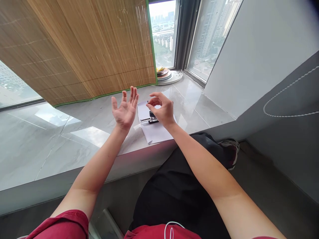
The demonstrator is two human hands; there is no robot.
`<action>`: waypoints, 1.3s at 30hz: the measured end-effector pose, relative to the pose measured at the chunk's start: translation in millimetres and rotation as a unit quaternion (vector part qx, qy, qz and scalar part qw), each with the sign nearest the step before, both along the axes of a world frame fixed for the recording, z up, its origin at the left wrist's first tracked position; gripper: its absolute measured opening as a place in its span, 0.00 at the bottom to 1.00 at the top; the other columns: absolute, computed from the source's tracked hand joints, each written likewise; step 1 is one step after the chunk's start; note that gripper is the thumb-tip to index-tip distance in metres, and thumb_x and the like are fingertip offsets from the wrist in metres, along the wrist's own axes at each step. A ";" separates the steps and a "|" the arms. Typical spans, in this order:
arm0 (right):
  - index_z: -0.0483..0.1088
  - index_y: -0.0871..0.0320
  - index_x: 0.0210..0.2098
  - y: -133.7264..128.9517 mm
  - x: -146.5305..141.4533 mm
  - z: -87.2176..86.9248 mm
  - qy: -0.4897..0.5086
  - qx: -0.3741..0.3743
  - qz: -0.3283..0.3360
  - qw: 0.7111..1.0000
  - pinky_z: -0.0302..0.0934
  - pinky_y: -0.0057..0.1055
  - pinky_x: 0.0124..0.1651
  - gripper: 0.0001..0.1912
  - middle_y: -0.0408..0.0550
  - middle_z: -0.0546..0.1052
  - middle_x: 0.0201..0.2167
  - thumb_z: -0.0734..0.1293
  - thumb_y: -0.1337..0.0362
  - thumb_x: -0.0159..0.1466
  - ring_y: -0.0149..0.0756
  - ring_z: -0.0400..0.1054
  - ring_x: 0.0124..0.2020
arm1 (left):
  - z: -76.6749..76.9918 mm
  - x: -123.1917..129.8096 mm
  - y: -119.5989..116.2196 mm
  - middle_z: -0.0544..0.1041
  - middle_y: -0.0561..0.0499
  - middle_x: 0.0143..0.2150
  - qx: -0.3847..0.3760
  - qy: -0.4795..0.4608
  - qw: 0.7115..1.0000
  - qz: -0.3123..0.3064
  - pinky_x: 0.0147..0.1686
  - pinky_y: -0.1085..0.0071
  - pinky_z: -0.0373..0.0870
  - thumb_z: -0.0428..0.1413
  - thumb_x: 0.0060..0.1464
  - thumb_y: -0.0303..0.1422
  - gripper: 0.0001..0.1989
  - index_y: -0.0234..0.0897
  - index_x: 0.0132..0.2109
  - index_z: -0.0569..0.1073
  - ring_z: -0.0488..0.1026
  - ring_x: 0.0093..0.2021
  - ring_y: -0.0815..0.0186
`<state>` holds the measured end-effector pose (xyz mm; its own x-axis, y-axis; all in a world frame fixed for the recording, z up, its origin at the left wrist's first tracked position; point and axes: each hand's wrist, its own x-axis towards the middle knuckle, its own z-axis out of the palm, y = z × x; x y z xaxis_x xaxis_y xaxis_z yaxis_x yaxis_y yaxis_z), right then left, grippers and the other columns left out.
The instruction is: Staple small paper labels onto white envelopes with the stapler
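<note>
My left hand (125, 109) is raised over the ledge with the palm up and the fingers spread, holding nothing. Beside it, the thumb and forefinger of my right hand (161, 108) pinch a tiny dark piece (148, 102) that looks like a short strip of staples; it is too small to make out fully. Below and partly behind the right hand lies a black and silver stapler (152, 121), its metal part sticking out to the left. The stapler rests on white paper (157, 134), which has a curled front corner.
A tiled window ledge (82, 146) bears the paper. Stacked plates (169, 77) stand in the far corner by the window. A bamboo blind (99, 46) hangs behind my left hand. A bead cord (281, 116) loops at the right, and my leg (171, 186) is below the ledge.
</note>
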<state>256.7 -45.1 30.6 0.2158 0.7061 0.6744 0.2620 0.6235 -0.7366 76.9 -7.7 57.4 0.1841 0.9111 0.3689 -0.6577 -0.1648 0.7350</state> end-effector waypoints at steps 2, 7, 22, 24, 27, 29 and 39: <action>0.78 0.52 0.48 1.7 7.9 1.5 -0.005 -0.007 -0.021 1.000 0.78 0.39 0.50 0.11 0.43 0.83 0.37 0.76 0.57 0.68 0.37 0.79 0.38 | 0.1 -1.8 1.6 0.70 0.41 0.76 0.003 -0.005 1.000 0.000 0.78 0.46 0.62 0.47 0.77 0.54 0.25 0.40 0.60 0.76 0.58 0.82 0.49; 0.81 0.54 0.43 21.0 52.4 1.9 -0.032 -0.039 -0.098 0.994 0.75 0.38 0.47 0.06 0.45 0.83 0.38 0.74 0.65 0.66 0.36 0.76 0.36 | -1.8 -7.0 6.2 0.73 0.41 0.72 -0.001 -0.007 1.000 0.028 0.76 0.47 0.66 0.50 0.75 0.55 0.25 0.41 0.58 0.77 0.61 0.81 0.49; 0.84 0.60 0.48 103.9 163.7 -41.1 -0.377 -0.286 -0.229 0.851 0.70 0.40 0.52 0.20 0.59 0.83 0.51 0.62 0.77 0.68 0.50 0.77 0.50 | -50.1 -40.0 67.1 0.78 0.44 0.38 0.035 0.489 0.824 0.284 0.54 0.55 0.77 0.59 0.60 0.36 0.08 0.41 0.33 0.73 0.77 0.44 0.54; 0.84 0.61 0.48 106.2 160.7 -47.0 -0.398 -0.286 -0.219 0.844 0.70 0.40 0.52 0.20 0.60 0.81 0.55 0.61 0.75 0.70 0.50 0.76 0.52 | -56.9 -44.3 71.6 0.80 0.40 0.45 0.064 0.618 0.722 0.305 0.60 0.51 0.73 0.59 0.58 0.31 0.01 0.40 0.37 0.76 0.78 0.51 0.48; 0.84 0.62 0.48 105.3 159.9 -50.5 -0.404 -0.279 -0.207 0.846 0.70 0.39 0.55 0.20 0.61 0.80 0.58 0.61 0.76 0.70 0.51 0.75 0.56 | -63.8 -48.2 78.3 0.78 0.34 0.60 0.069 0.698 0.641 0.313 0.69 0.48 0.67 0.56 0.61 0.29 0.14 0.38 0.52 0.80 0.72 0.66 0.42; 0.83 0.62 0.50 102.6 160.0 -49.9 -0.391 -0.272 -0.210 0.854 0.70 0.39 0.55 0.21 0.61 0.80 0.58 0.60 0.76 0.69 0.50 0.76 0.56 | -67.0 -48.0 82.0 0.74 0.34 0.69 0.070 0.719 0.623 0.300 0.73 0.48 0.64 0.54 0.64 0.30 0.22 0.36 0.62 0.78 0.68 0.72 0.42; 0.80 0.63 0.54 73.6 150.3 -39.3 -0.283 -0.306 -0.218 0.883 0.71 0.39 0.59 0.23 0.63 0.80 0.57 0.63 0.76 0.63 0.49 0.77 0.55 | -66.6 -45.7 80.5 0.82 0.36 0.58 0.120 0.759 0.592 0.244 0.64 0.50 0.70 0.52 0.66 0.30 0.13 0.39 0.52 0.79 0.76 0.61 0.45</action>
